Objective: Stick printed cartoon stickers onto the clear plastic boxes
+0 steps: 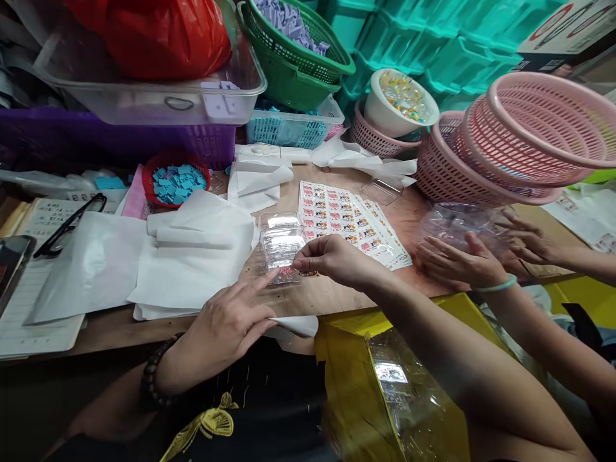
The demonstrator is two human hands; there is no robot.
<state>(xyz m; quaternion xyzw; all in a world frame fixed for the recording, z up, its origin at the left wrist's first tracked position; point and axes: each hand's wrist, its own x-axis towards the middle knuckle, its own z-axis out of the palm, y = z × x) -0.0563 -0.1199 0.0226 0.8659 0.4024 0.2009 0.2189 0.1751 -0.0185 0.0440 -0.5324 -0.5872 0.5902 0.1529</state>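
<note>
Clear plastic boxes (282, 234) lie close together on the wooden table before me. My right hand (332, 260) pinches the edge of a small printed sticker (308, 274) over the nearest box. Red lettering of the sticker shows against the clear plastic. My left hand (226, 324), below a dark bead bracelet, points its index finger at the sticker's left side, touching or almost touching it. A curled piece of white paper (297, 325) sticks out from under the left thumb, gripped there. Sheets of cat stickers (337, 215) are spread behind my right hand.
White paper sheets (192, 256) lie at left, near glasses (72, 224) and a notebook (43, 333). A red basket (205, 168) holds blue pieces. Pink baskets (491, 179) stand at right. A co-worker's hands (462, 260) handle a clear plastic item. An open yellow-taped carton (346, 359) sits below.
</note>
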